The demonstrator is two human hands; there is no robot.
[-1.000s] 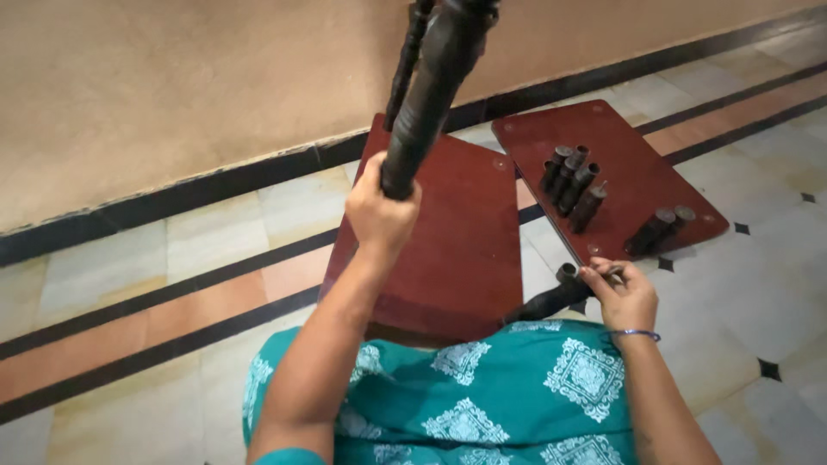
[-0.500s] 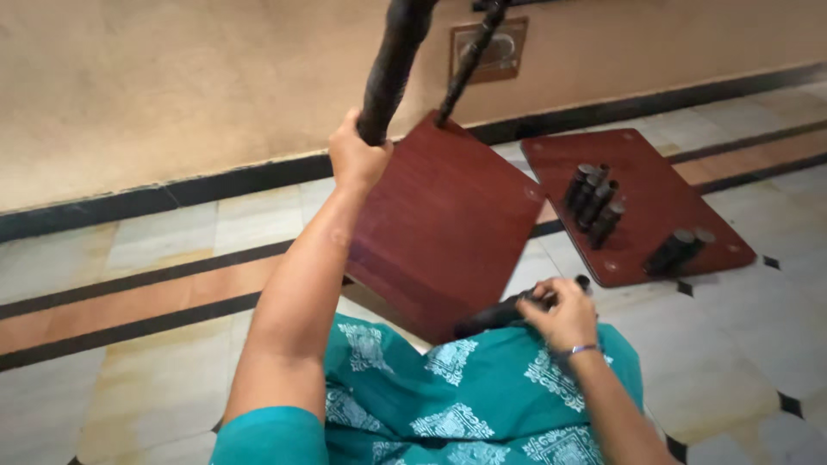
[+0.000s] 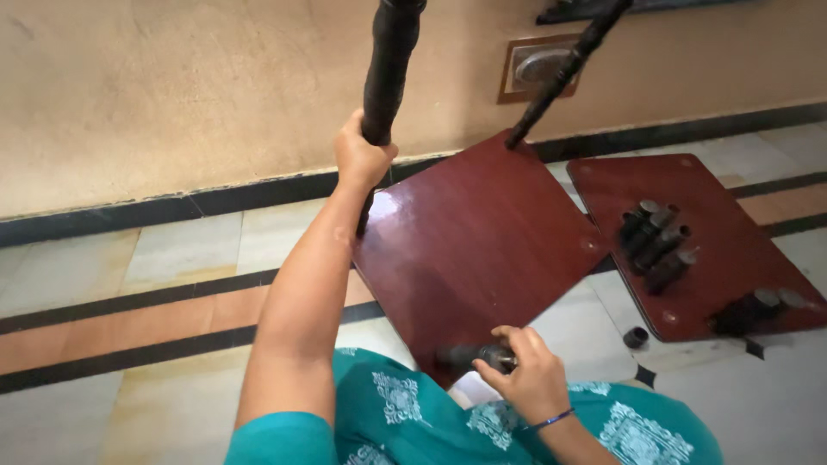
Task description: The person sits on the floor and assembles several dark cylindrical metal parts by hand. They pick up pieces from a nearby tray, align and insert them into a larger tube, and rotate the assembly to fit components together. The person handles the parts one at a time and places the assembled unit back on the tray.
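While left hand (image 3: 362, 159) grips dark turned leg (image 3: 389, 69), fingers clamped round it, one red-brown board (image 3: 482, 250) tilts up off tiled floor (image 3: 172, 284). Second thin dark leg (image 3: 564, 73) rises from board's far corner. Right hand (image 3: 521, 375) at board's near corner, fingers closed on short dark peg (image 3: 469, 355). Second red-brown board (image 3: 715, 232) lies flat just beside, carrying four dark pegs (image 3: 655, 241) clustered, two more (image 3: 762, 310) near its edge. One small dark cap (image 3: 636, 337) on floor between boards.

Dark leg (image 3: 389, 69) and red-brown board (image 3: 474, 250), tilted off the floor.
Stood nearly upright at the board's left corner; another leg (image 3: 469, 355), short and dark, lay across its near edge.
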